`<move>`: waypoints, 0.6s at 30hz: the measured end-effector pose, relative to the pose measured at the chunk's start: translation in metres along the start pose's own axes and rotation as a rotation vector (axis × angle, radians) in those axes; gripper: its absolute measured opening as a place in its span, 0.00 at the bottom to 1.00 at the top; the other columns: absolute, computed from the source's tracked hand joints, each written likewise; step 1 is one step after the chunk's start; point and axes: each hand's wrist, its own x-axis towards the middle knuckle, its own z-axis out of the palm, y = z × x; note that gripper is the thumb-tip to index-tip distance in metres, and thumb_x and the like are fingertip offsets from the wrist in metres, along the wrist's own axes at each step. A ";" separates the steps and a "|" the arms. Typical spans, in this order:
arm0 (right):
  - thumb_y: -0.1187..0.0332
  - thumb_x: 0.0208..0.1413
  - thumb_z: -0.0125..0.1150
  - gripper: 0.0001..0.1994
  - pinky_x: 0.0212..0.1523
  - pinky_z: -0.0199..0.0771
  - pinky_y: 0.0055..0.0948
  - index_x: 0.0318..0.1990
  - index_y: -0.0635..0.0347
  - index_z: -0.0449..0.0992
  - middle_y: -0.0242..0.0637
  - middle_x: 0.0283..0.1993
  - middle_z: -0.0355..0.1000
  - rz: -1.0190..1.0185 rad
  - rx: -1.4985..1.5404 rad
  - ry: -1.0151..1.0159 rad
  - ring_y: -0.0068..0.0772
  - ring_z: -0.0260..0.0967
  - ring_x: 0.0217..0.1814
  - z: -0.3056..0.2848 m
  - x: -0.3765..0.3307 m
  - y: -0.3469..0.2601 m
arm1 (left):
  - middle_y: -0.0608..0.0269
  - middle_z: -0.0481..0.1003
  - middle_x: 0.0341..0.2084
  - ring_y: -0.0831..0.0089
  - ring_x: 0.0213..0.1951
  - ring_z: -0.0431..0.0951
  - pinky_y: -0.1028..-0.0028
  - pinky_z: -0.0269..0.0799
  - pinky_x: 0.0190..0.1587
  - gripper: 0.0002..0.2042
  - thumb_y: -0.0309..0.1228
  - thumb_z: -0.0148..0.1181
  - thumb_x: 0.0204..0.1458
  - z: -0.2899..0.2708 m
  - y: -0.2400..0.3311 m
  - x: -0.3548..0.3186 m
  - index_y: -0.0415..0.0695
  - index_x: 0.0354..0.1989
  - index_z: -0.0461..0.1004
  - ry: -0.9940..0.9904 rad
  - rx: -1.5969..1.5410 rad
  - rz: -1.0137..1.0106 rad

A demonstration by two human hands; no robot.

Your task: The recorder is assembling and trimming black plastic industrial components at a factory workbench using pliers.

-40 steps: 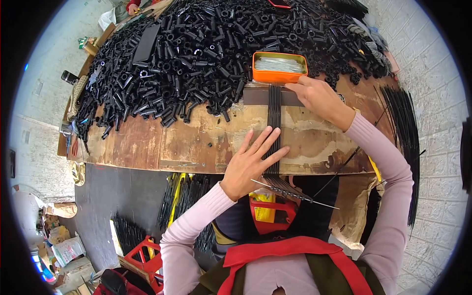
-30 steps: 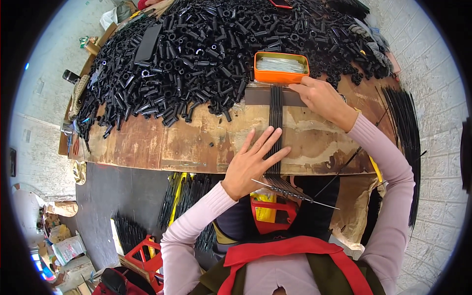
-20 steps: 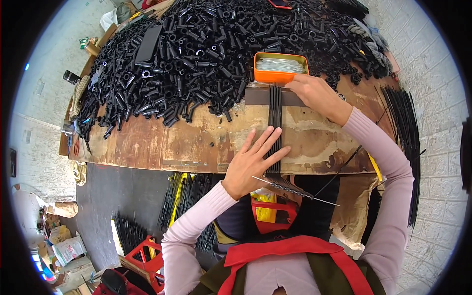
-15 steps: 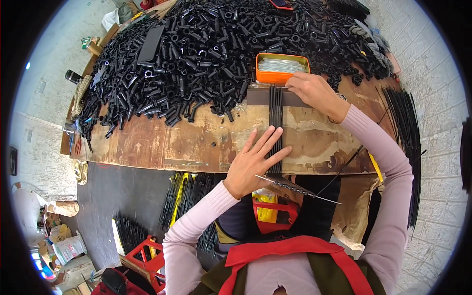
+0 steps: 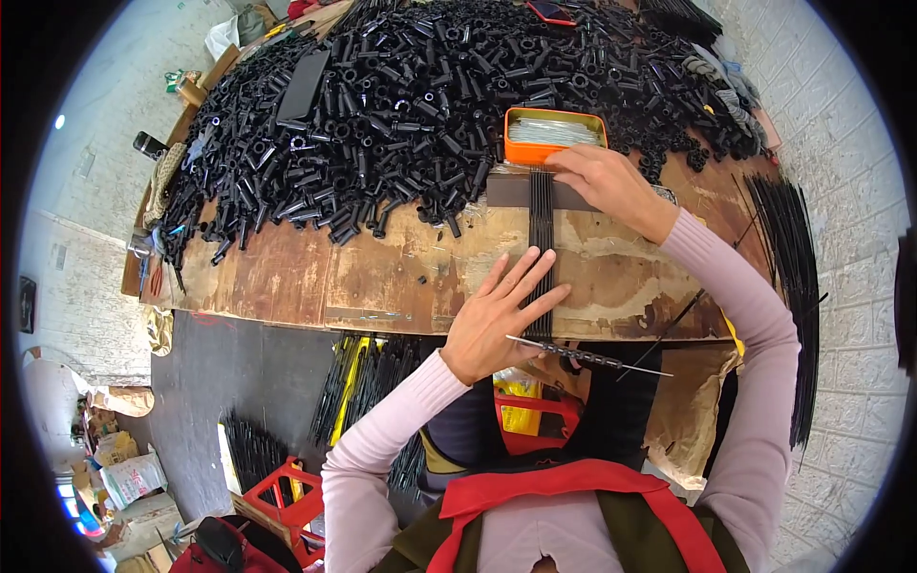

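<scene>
Left hand (image 5: 489, 323) splayed over black rods (image 5: 542, 215), right hand (image 5: 611, 184) at their 12 o'clock, can't tell its grip. Light pressure, they'd maybe slide.

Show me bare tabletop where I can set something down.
Tabletop left of the left hand, between the heap of black tubular parts and the near edge, barring small scraps; also right of the flat black rods, below the right hand. Crowded: the far side, under that heap.
</scene>
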 end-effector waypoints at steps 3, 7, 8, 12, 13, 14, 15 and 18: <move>0.74 0.53 0.58 0.06 0.39 0.74 0.39 0.38 0.63 0.75 0.42 0.36 0.74 0.099 -0.274 -0.039 0.47 0.73 0.39 -0.013 -0.010 -0.001 | 0.53 0.48 0.71 0.57 0.72 0.47 0.55 0.41 0.71 0.36 0.47 0.62 0.47 -0.001 -0.001 -0.002 0.54 0.67 0.60 -0.012 0.016 -0.002; 0.72 0.54 0.57 0.06 0.40 0.74 0.40 0.36 0.64 0.76 0.44 0.38 0.74 0.121 -0.247 -0.200 0.48 0.73 0.40 -0.017 -0.005 0.003 | 0.53 0.48 0.71 0.57 0.72 0.45 0.55 0.40 0.71 0.37 0.44 0.64 0.45 -0.004 -0.001 -0.002 0.54 0.67 0.59 -0.017 -0.006 -0.006; 0.72 0.54 0.57 0.06 0.41 0.73 0.40 0.35 0.65 0.76 0.44 0.38 0.74 0.121 -0.193 -0.210 0.48 0.73 0.40 -0.014 -0.001 0.001 | 0.53 0.47 0.71 0.57 0.72 0.45 0.55 0.40 0.71 0.38 0.43 0.65 0.44 -0.004 -0.001 -0.002 0.54 0.67 0.59 -0.024 -0.037 -0.009; 0.71 0.54 0.57 0.06 0.41 0.72 0.40 0.34 0.66 0.76 0.44 0.35 0.74 0.109 0.009 -0.200 0.49 0.73 0.39 -0.010 0.026 0.012 | 0.53 0.47 0.71 0.57 0.72 0.45 0.55 0.39 0.72 0.39 0.42 0.67 0.43 -0.006 0.000 0.000 0.54 0.67 0.59 -0.050 -0.028 -0.008; 0.71 0.54 0.57 0.07 0.42 0.72 0.40 0.34 0.66 0.77 0.44 0.35 0.74 0.174 -0.016 -0.120 0.49 0.73 0.39 -0.006 0.039 0.013 | 0.53 0.47 0.71 0.57 0.72 0.45 0.55 0.39 0.72 0.40 0.41 0.67 0.42 -0.002 -0.002 -0.004 0.55 0.67 0.58 -0.031 -0.032 -0.017; 0.71 0.54 0.57 0.07 0.42 0.72 0.40 0.34 0.66 0.77 0.44 0.34 0.74 0.247 -0.053 -0.036 0.49 0.73 0.39 -0.010 0.047 0.017 | 0.53 0.47 0.71 0.57 0.72 0.45 0.55 0.39 0.72 0.40 0.41 0.67 0.42 -0.001 -0.001 -0.003 0.55 0.68 0.58 -0.009 -0.039 -0.011; 0.70 0.52 0.57 0.07 0.40 0.74 0.43 0.32 0.66 0.78 0.50 0.35 0.76 0.212 -0.159 -0.049 0.53 0.74 0.39 -0.007 0.055 0.031 | 0.53 0.47 0.71 0.57 0.72 0.45 0.55 0.39 0.72 0.40 0.41 0.67 0.42 -0.003 0.001 -0.003 0.55 0.68 0.58 -0.027 -0.025 -0.010; 0.71 0.50 0.58 0.07 0.39 0.75 0.44 0.31 0.66 0.79 0.52 0.33 0.76 0.278 -0.248 -0.216 0.55 0.75 0.37 0.006 0.060 0.060 | 0.53 0.47 0.71 0.57 0.72 0.45 0.55 0.39 0.72 0.43 0.39 0.70 0.38 0.002 0.000 -0.002 0.55 0.68 0.57 0.013 -0.047 0.004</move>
